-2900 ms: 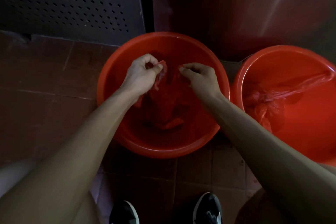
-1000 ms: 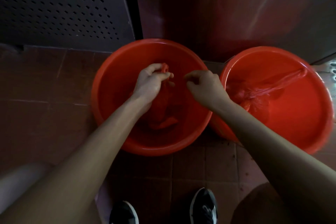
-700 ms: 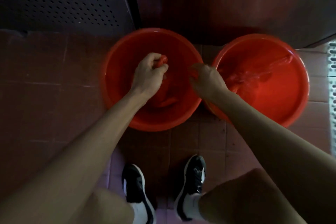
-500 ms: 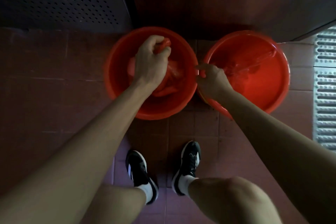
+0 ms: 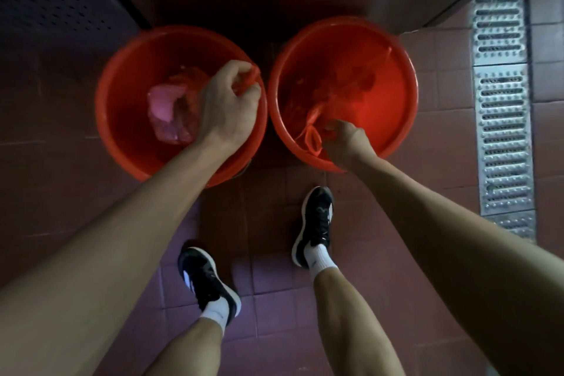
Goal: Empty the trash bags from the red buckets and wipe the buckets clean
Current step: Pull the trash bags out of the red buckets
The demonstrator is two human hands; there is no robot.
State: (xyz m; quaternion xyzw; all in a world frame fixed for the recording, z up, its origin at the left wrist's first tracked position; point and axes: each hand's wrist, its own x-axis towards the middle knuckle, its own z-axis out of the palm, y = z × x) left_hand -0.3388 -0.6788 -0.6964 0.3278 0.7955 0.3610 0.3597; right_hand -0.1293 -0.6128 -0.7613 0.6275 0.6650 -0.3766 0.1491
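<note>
Head view looks down on two red buckets side by side on a tiled floor, their rims almost touching. In the left bucket lies a thin red trash bag with something pale showing through it. The left hand has its fingers curled around the gathered top of this bag, near the inner side of the rim. In the right bucket a second red bag lies crumpled and stretched across the inside. The right hand pinches its loop handle at the near wall of the bucket.

Both bags seem to be very thin, soft film, and I judge they are light, because they are mostly collapsed. Such film is slippery and tears easily, so the best place to hold is the bunched neck or the handles, where the plastic has several layers. A slow, straight pull upward should keep the contents inside. The film may also cling to a wet wall; whether the buckets are wet I cannot tell.

A metal drain grate runs along the floor at the right.
</note>
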